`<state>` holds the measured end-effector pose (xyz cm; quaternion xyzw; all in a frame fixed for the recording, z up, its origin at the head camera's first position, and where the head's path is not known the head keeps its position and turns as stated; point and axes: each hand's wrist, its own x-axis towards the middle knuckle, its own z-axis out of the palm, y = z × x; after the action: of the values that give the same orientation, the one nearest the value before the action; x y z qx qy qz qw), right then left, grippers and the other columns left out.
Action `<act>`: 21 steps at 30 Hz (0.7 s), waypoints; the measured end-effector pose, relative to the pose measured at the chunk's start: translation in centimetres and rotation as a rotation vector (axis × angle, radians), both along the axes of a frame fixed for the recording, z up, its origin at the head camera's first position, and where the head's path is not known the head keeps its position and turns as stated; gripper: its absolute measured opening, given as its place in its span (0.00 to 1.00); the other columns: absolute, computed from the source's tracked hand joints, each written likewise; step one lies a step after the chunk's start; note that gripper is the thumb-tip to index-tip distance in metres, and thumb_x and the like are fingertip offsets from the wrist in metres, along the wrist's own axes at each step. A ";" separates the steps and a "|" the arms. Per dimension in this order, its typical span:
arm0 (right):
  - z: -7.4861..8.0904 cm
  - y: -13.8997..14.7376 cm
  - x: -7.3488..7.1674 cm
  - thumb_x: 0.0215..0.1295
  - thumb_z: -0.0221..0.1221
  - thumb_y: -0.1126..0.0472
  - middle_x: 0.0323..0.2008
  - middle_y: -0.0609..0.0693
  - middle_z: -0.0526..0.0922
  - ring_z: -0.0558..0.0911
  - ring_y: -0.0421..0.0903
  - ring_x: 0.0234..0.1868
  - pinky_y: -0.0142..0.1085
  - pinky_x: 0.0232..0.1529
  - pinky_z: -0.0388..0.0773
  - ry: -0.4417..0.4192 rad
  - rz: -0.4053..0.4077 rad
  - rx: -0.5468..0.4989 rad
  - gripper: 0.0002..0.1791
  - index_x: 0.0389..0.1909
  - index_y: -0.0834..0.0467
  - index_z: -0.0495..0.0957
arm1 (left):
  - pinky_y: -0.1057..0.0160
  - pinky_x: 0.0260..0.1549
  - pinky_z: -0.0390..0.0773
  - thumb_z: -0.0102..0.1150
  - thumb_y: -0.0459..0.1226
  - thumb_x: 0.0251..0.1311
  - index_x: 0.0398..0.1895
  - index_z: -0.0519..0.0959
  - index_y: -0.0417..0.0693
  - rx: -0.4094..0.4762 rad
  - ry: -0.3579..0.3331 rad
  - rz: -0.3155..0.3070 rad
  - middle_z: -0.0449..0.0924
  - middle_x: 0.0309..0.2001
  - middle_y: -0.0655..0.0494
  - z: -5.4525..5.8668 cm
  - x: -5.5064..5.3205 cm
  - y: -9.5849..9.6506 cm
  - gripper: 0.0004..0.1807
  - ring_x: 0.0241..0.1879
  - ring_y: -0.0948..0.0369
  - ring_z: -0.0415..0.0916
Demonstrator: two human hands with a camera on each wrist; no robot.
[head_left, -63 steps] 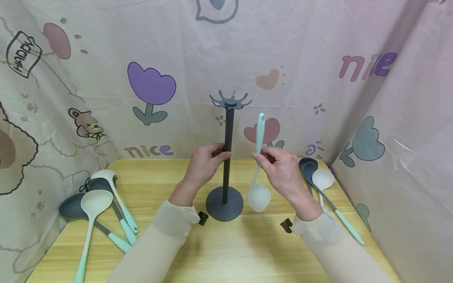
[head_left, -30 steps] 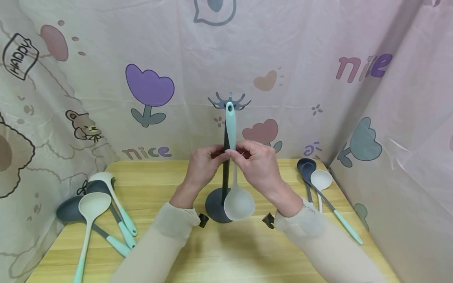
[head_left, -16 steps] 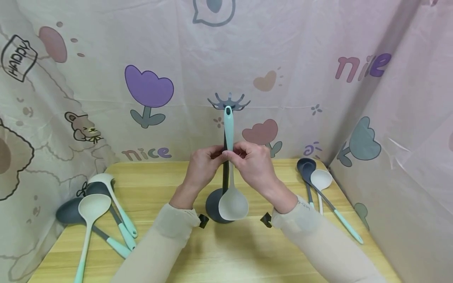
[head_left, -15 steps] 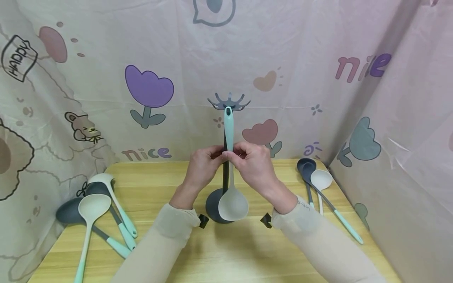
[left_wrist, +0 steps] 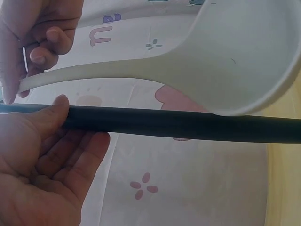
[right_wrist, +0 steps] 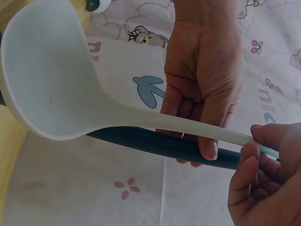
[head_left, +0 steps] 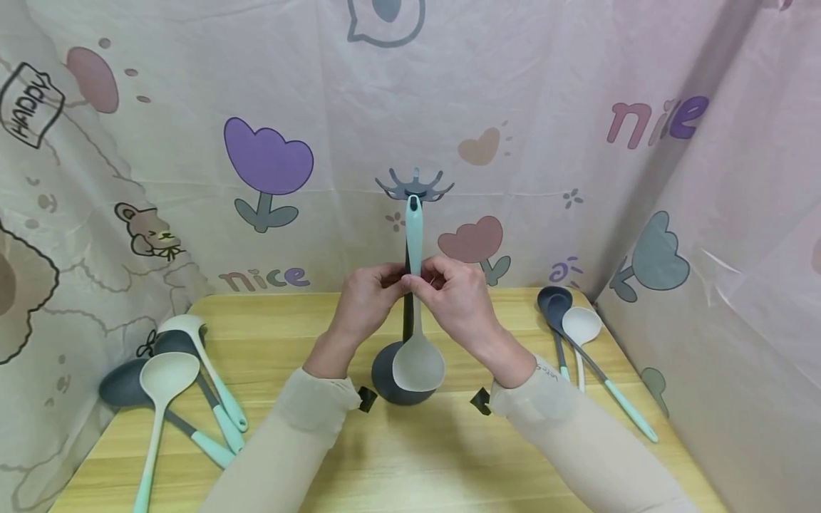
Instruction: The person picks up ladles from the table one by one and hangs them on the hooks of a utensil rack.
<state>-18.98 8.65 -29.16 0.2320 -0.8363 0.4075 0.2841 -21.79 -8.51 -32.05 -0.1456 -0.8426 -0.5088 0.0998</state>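
Observation:
In the head view my left hand (head_left: 362, 303) grips the dark pole (head_left: 408, 320) of an upright utensil stand at mid-height, thumb in front. My right hand (head_left: 465, 299) pinches a white ladle (head_left: 419, 365) where its mint handle (head_left: 415, 231) begins. The ladle hangs bowl down in front of the pole and hides part of the round base (head_left: 385, 377). Its handle hole lies just below the ring of hooks (head_left: 415, 187); whether a hook passes through it I cannot tell. In the right wrist view the thumb and fingers close on the thin ladle neck (right_wrist: 188, 126).
On the left of the wooden table (head_left: 410, 456) lie several utensils, among them a white ladle (head_left: 169, 374) and a dark one (head_left: 128, 385). At the right are dark ladles (head_left: 554, 303) and a white spoon (head_left: 582, 325). A patterned curtain (head_left: 359, 92) encloses the back and sides.
My right hand has carried the ladle leftward from beside the stand to in front of the pole. In the last half second the ladle shifted slightly left. My left hand kept its grip.

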 end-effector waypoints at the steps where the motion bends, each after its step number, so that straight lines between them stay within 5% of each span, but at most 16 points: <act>1: 0.0 0.0 0.0 0.63 0.75 0.60 0.25 0.49 0.87 0.82 0.41 0.25 0.32 0.27 0.77 -0.002 0.002 -0.001 0.07 0.33 0.59 0.87 | 0.50 0.56 0.86 0.68 0.41 0.70 0.59 0.87 0.47 -0.001 -0.003 -0.004 0.90 0.51 0.49 0.0 0.0 0.0 0.17 0.52 0.51 0.89; 13: -0.1 0.0 0.0 0.64 0.75 0.60 0.27 0.48 0.88 0.84 0.40 0.26 0.32 0.28 0.79 0.016 0.024 0.009 0.07 0.33 0.58 0.87 | 0.51 0.57 0.85 0.65 0.42 0.74 0.62 0.85 0.52 0.085 0.019 -0.073 0.89 0.55 0.53 1.1 0.3 -1.1 0.17 0.56 0.54 0.86; 21: -0.4 -0.2 -0.1 0.65 0.74 0.61 0.27 0.48 0.87 0.82 0.40 0.26 0.31 0.27 0.78 -0.009 0.019 0.035 0.06 0.33 0.58 0.86 | 0.62 0.46 0.84 0.60 0.43 0.76 0.57 0.86 0.50 0.212 0.207 0.052 0.88 0.49 0.54 4.0 1.3 -2.0 0.14 0.46 0.60 0.83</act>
<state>-19.10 8.47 -29.52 0.2431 -0.8422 0.3967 0.2726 -20.50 -10.50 -28.06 -0.1640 -0.7730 -0.5744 0.2139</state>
